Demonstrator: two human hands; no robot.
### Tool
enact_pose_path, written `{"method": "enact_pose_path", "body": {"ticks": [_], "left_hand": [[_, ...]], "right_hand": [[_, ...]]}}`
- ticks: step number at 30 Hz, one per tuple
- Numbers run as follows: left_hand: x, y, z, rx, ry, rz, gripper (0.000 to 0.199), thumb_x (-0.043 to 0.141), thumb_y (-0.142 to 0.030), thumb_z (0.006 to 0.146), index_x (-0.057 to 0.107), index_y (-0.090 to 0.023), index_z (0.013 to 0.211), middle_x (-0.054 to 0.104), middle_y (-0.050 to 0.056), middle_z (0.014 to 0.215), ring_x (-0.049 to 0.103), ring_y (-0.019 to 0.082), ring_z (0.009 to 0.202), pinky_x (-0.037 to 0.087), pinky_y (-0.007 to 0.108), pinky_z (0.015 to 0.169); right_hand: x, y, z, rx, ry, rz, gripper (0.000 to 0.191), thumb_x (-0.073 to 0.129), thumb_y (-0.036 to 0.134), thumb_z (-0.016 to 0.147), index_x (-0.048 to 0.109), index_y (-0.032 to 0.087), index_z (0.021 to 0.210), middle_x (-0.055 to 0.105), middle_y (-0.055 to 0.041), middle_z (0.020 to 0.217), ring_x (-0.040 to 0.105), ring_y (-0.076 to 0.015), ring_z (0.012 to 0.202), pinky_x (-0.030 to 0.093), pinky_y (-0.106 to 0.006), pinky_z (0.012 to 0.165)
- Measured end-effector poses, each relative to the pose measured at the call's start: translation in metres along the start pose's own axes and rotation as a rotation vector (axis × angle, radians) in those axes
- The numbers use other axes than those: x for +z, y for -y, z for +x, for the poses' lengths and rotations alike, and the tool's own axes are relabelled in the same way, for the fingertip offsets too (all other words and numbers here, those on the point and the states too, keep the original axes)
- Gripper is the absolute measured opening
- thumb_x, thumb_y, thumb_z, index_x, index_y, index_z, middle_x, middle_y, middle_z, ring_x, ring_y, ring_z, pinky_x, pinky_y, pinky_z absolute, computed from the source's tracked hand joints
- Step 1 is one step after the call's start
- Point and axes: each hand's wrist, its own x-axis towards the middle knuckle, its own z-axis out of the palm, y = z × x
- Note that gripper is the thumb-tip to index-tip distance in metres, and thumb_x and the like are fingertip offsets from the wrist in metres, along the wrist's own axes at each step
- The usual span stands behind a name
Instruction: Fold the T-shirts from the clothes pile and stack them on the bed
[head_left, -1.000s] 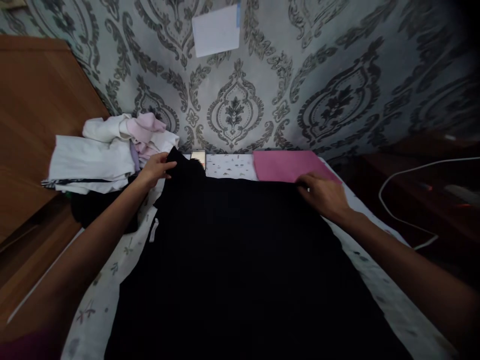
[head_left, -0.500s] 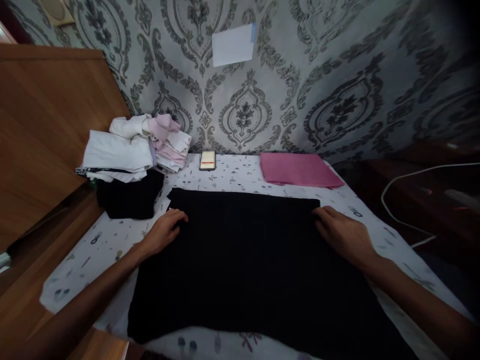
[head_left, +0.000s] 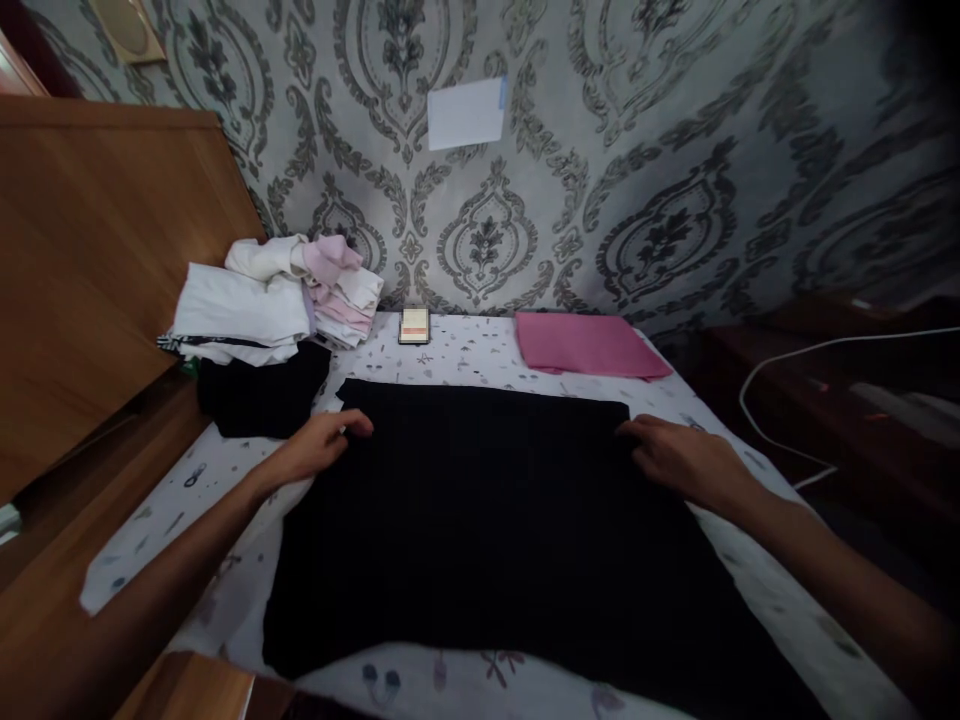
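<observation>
A black garment [head_left: 480, 530] lies spread across the patterned white sheet [head_left: 172, 520], its far edge nearly straight and its near edge curved. Its exact kind I cannot make out. My left hand [head_left: 322, 445] is closed at the garment's far left edge, thumb and fingers pinching the fabric. Opposite it, my right hand [head_left: 686, 460] grips the far right corner, with the fingertips partly hidden against the dark cloth. A small pale bit, perhaps a label, shows by the left corner.
Folded white clothes [head_left: 244, 310] and pink-and-white ones [head_left: 341, 290] are stacked at the left, above a black folded piece [head_left: 262, 390]. A phone [head_left: 414, 326] and a folded pink cloth [head_left: 589, 345] lie by the wall. A wooden panel [head_left: 112, 250] stands left; a white cable [head_left: 780, 360] hangs right.
Both hands keep hold of the garment's far corners. The right side of the garment has drawn slightly leftward along with my right hand, and the view has shifted a little.
</observation>
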Motion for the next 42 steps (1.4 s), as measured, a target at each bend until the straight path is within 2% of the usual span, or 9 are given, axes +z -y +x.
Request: {"method": "enact_pose_path", "body": {"ticks": [5, 8, 12, 19, 25, 28, 32, 37, 42], "left_hand": [[-0.001, 0.019, 0.057, -0.091, -0.26, 0.166, 0.04, 0.038, -0.028, 0.093, 0.06, -0.015, 0.123, 0.068, 0.013, 0.127, 0.062, 0.024, 0.119, 0.047, 0.04, 0.104], [0.026, 0.028, 0.074, -0.132, -0.15, 0.345, 0.055, 0.042, -0.04, 0.095, 0.046, -0.009, 0.141, 0.048, 0.021, 0.151, 0.041, 0.03, 0.143, 0.032, 0.048, 0.117], [0.049, 0.042, 0.068, -0.226, -0.025, 0.488, 0.069, 0.041, -0.052, 0.095, 0.038, -0.005, 0.147, 0.034, 0.023, 0.159, 0.024, 0.033, 0.151, 0.02, 0.054, 0.121], [0.016, 0.071, 0.08, -0.205, -0.112, 0.409, 0.053, 0.03, -0.042, 0.094, 0.059, -0.011, 0.126, 0.065, 0.017, 0.129, 0.059, 0.027, 0.123, 0.043, 0.04, 0.108], [0.003, 0.088, 0.096, -0.184, -0.058, 0.502, 0.028, 0.044, -0.034, 0.081, 0.063, -0.019, 0.094, 0.071, 0.011, 0.099, 0.065, 0.028, 0.098, 0.052, 0.039, 0.089], [0.003, 0.074, 0.094, -0.148, -0.072, 0.549, 0.024, 0.041, -0.03, 0.083, 0.062, -0.02, 0.091, 0.069, 0.011, 0.096, 0.064, 0.028, 0.095, 0.052, 0.04, 0.087], [0.009, 0.027, 0.082, -0.084, -0.16, 0.662, 0.031, 0.04, -0.03, 0.087, 0.06, -0.017, 0.107, 0.064, 0.018, 0.11, 0.06, 0.035, 0.105, 0.051, 0.047, 0.087], [0.034, -0.037, 0.049, 0.151, 0.136, 0.414, 0.029, 0.047, -0.047, 0.093, 0.059, -0.023, 0.102, 0.063, 0.006, 0.1, 0.062, 0.024, 0.091, 0.052, 0.036, 0.081], [0.053, -0.062, 0.022, 0.117, 0.209, 0.614, 0.027, 0.053, -0.03, 0.092, 0.059, -0.019, 0.115, 0.062, 0.009, 0.107, 0.059, 0.028, 0.101, 0.05, 0.04, 0.084]], "right_hand": [[-0.009, 0.019, 0.036, -0.001, -0.154, 0.101, 0.038, 0.041, 0.035, 0.095, 0.073, 0.022, 0.11, 0.073, -0.0106, 0.113, 0.068, -0.0315, 0.104, 0.055, -0.042, 0.079], [0.019, 0.03, 0.06, -0.132, -0.226, 0.232, 0.047, 0.036, 0.039, 0.098, 0.062, 0.019, 0.131, 0.063, -0.0126, 0.135, 0.057, -0.0294, 0.127, 0.048, -0.044, 0.104], [0.062, 0.019, 0.077, -0.152, -0.181, 0.31, 0.051, 0.035, 0.04, 0.098, 0.055, 0.017, 0.139, 0.052, -0.0145, 0.148, 0.046, -0.0299, 0.139, 0.038, -0.047, 0.115], [0.057, -0.019, 0.078, -0.041, -0.152, 0.315, 0.045, 0.045, 0.034, 0.095, 0.058, 0.016, 0.134, 0.059, -0.0174, 0.136, 0.052, -0.0318, 0.129, 0.042, -0.047, 0.108], [0.032, -0.035, 0.081, 0.081, -0.058, 0.336, 0.016, 0.059, 0.022, 0.085, 0.069, 0.015, 0.094, 0.071, -0.0103, 0.099, 0.063, -0.0229, 0.094, 0.047, -0.031, 0.084], [0.028, -0.036, 0.086, 0.089, -0.077, 0.356, 0.013, 0.056, 0.019, 0.086, 0.067, 0.017, 0.094, 0.07, -0.0078, 0.098, 0.061, -0.0194, 0.089, 0.045, -0.028, 0.076], [0.027, -0.03, 0.081, 0.097, -0.114, 0.368, 0.018, 0.056, 0.02, 0.087, 0.065, 0.015, 0.102, 0.068, -0.0117, 0.106, 0.06, -0.0228, 0.097, 0.045, -0.032, 0.083], [0.021, -0.007, 0.039, -0.056, -0.272, 0.309, 0.03, 0.054, 0.038, 0.094, 0.063, 0.017, 0.113, 0.063, -0.0145, 0.114, 0.058, -0.0289, 0.106, 0.045, -0.04, 0.092], [0.02, 0.001, 0.001, -0.316, -0.155, 0.22, 0.029, 0.051, 0.033, 0.093, 0.064, 0.019, 0.114, 0.065, -0.0125, 0.11, 0.06, -0.0268, 0.101, 0.048, -0.038, 0.087]]}}
